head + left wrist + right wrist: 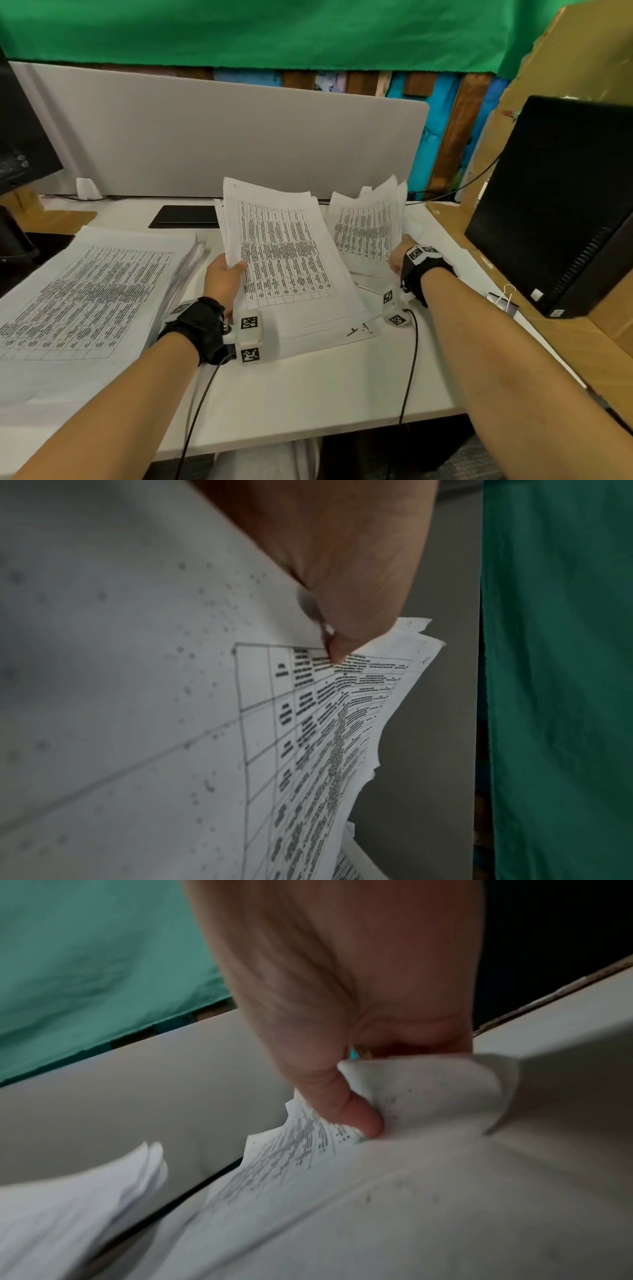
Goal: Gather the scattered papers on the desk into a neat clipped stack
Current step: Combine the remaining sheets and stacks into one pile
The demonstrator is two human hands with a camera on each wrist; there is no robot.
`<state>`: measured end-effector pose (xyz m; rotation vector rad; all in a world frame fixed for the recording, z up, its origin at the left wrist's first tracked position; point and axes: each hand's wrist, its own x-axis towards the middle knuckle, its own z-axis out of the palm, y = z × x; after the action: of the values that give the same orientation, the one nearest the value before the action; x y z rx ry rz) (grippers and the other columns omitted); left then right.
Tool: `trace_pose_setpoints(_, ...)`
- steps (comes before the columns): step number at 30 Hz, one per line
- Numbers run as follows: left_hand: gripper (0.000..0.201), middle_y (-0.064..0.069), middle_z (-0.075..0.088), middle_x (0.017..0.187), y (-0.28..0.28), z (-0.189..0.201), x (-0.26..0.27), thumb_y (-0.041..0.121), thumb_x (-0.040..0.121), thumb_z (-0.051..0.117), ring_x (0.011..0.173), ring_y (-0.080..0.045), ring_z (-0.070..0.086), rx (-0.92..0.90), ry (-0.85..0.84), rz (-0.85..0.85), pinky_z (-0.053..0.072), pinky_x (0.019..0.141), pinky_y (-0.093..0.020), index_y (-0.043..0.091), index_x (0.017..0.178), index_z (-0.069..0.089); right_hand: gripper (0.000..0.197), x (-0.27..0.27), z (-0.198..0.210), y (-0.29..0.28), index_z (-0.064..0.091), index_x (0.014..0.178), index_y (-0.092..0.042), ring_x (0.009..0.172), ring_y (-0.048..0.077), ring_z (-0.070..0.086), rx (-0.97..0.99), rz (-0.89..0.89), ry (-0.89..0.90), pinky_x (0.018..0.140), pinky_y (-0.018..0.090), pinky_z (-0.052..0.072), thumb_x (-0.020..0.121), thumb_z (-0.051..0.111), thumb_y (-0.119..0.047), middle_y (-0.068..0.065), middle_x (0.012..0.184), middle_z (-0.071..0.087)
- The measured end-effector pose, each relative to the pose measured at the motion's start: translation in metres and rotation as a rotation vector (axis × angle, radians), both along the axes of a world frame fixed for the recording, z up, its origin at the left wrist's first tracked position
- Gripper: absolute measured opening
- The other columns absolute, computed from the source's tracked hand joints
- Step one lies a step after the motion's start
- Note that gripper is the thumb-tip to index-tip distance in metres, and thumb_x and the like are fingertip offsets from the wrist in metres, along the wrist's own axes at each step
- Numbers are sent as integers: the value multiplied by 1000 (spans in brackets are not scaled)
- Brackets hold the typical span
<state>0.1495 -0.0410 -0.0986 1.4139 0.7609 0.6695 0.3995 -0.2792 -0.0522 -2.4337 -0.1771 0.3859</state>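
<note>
My left hand (227,274) grips the left edge of a sheaf of printed table sheets (284,253), raised and tilted above the desk; in the left wrist view the thumb (346,642) presses on that sheaf (308,723). My right hand (399,258) pinches the lower right edge of a second, smaller bundle of printed sheets (368,229), lifted upright at the right; its thumb (356,1118) presses into the curled paper (428,1096). A thick pile of similar sheets (89,301) lies flat at the left. A black binder clip (503,303) rests at the desk's right edge.
The white desk (325,394) has a grey partition (222,137) behind it. A dark flat pad (186,216) lies at the back. A black computer tower (561,205) stands at the right on cardboard, a monitor (20,137) at the left. More loose sheets (342,329) lie under the raised sheaf.
</note>
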Motion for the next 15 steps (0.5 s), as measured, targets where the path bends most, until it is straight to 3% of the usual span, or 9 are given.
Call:
trace_pose_setpoints(2,31,-8,63,124,-1,2,0,14,97,49,112,-26,59,12,13,4,45,100,-40,8,127,54,58,2,4,3,33,146,-21,119,37,50,110,22,15,103,44,44,90,47,-10,21,143,44)
trace_pose_setpoints(4,29,-11,63,122,-2,4,1,17,99,45,109,-27,59,58,37,2,45,98,-38,4,123,55,43,0,16,4,47,136,-15,105,32,55,324,14,-160,91,36,46,95,40,-5,24,131,54)
trace_pose_setpoints(7,28,-16,61,123,-3,5,4,12,99,42,114,-31,57,97,80,10,42,98,-36,-2,120,56,25,-5,43,4,57,114,-5,107,34,58,625,-108,-473,96,42,48,97,38,-4,22,115,61)
trace_pose_setpoints(9,29,-16,61,125,-3,4,4,8,97,46,115,-32,57,101,108,11,43,101,-38,-2,123,55,21,-6,64,8,54,107,-11,108,31,57,875,-180,-492,101,41,47,99,35,-6,18,113,59)
trace_pose_setpoints(12,29,-17,61,125,-6,6,2,6,95,49,114,-32,58,108,142,-4,44,103,-44,-1,122,56,26,-4,83,14,58,117,4,113,36,56,1178,-210,-214,106,43,44,99,41,-4,23,117,58)
trace_pose_setpoints(14,30,-17,61,125,-7,9,1,6,95,49,113,-33,58,98,153,-12,45,103,-45,-2,122,55,31,-9,82,15,59,120,8,114,41,57,987,-177,-59,100,39,47,100,45,-9,27,116,62)
trace_pose_setpoints(15,30,-17,61,125,-6,9,1,6,95,48,113,-32,58,88,148,-15,45,102,-45,-2,123,55,29,-17,79,15,61,115,7,107,41,59,930,-198,75,88,36,51,100,44,-10,27,109,63)
